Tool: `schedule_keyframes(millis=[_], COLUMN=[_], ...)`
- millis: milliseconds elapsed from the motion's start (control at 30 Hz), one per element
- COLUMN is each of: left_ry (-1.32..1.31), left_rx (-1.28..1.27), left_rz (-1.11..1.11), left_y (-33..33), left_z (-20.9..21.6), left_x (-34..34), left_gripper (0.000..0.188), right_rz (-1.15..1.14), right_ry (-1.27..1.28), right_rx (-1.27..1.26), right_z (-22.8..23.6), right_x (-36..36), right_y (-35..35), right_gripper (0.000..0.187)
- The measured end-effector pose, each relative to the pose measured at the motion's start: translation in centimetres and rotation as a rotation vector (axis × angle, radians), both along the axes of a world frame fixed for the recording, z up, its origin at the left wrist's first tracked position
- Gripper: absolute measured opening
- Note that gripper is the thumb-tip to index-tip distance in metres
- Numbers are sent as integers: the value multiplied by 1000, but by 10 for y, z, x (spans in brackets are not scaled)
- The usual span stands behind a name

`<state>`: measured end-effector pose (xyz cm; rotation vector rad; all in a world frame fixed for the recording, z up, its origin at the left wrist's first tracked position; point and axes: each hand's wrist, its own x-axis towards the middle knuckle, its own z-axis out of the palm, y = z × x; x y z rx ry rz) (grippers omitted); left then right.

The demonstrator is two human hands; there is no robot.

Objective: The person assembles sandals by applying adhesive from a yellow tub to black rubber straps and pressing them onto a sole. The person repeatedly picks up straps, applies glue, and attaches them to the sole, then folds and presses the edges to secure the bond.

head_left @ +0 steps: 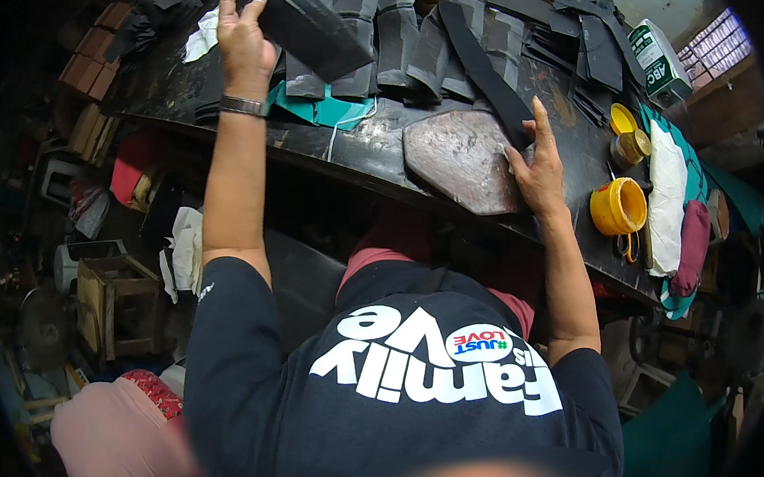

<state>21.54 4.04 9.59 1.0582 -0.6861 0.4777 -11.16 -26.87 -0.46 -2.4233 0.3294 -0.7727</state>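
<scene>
My left hand (245,49) is raised over the far left of the workbench, gripping the upper end of a dark, flat, rectangular panel (314,30), leather-like in look. The panel slants down to the right above a row of similar black pieces (396,56). My right hand (540,161) is beside a flat brown stone-like slab (463,162). Its thumb and fingers close on the near end of a long black strip (485,67), while the index finger points up. The strip runs away from me across the black pieces. Part of the left fingers is cut off by the top edge.
Teal scraps (329,109) lie near the bench edge. At right stand a yellow cup (619,207), a small open jar (631,147) and scissors (628,246). White cloth (665,201) hangs there. A white-green box (658,64) stands behind. Another person (113,443) is at lower left, near a wooden stool (121,301).
</scene>
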Motion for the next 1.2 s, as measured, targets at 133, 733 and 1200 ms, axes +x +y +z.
schedule_keyframes(millis=[133, 733, 1200], left_ry=[195, 191, -251], left_rx=[-178, -6, 492], left_rz=[-233, -323, 195], left_y=[-39, -78, -252], left_z=[-22, -40, -44], left_x=[-44, -115, 15], left_gripper=[60, 58, 67], right_rz=[6, -225, -18], right_ry=[-23, -397, -501], right_rx=[-106, 839, 940], right_z=[5, 16, 6], right_x=[10, 59, -74], right_y=[0, -71, -18], right_gripper=[95, 59, 76])
